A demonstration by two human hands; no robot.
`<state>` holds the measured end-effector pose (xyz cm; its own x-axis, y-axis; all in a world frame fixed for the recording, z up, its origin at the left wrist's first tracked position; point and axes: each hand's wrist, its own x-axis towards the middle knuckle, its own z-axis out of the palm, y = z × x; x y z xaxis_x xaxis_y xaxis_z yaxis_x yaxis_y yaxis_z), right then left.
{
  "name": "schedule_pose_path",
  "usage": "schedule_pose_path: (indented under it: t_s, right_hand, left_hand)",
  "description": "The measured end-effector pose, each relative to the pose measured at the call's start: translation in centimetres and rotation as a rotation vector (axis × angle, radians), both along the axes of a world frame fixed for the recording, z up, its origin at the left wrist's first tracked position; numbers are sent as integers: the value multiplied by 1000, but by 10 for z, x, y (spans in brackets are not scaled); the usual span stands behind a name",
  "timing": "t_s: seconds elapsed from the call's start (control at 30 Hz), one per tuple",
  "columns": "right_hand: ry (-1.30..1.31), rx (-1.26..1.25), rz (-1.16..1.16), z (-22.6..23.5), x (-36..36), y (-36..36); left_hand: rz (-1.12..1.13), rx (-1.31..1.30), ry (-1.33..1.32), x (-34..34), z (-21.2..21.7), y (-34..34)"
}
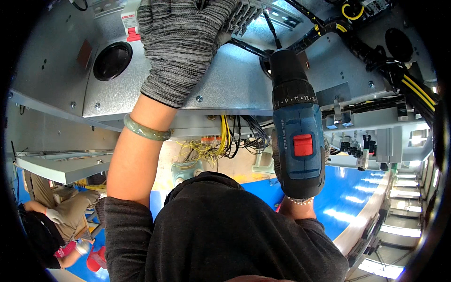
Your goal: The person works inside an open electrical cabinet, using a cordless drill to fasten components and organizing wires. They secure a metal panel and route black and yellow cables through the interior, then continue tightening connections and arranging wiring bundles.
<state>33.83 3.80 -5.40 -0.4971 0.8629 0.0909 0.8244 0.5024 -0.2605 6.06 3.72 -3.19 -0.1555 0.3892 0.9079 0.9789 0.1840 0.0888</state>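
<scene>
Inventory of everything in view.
drill: 1, blue and black, right of centre
bit: 1, dark, in the drill
cabinet: 1, silver, across top
breaker: 1, white and red, top left
ribbed blocks: several, grey, top centre
grommets: at least 3, black, upper cabinet
cable bundle: 1, black and yellow, upper right
loose wires: many, yellow and black, below cabinet
stools: 2, pale green, mid-frame
floor: 1, blue, lower right
co-worker: 1, dark top, lower left
bracelets: 2, green and pale, wrists
left hand: 1, grey glove, top
right hand: 1, grey glove, behind drill
</scene>
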Motion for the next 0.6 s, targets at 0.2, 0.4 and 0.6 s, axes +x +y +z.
schedule_pose_path:
  t_s: [0.2,0.4,0.6]
  right_hand:
    - [-5,-8,11,-1,2,3]
    - [-14,-21,11,-3,9,7]
    - [-26,-64,-4,-7,11,9]
  left_hand:
    - [0,30,16,-1,-4,1]
    - [25,97,96,-4,-10,8]
    - [10,52,69,-4,-7,3]
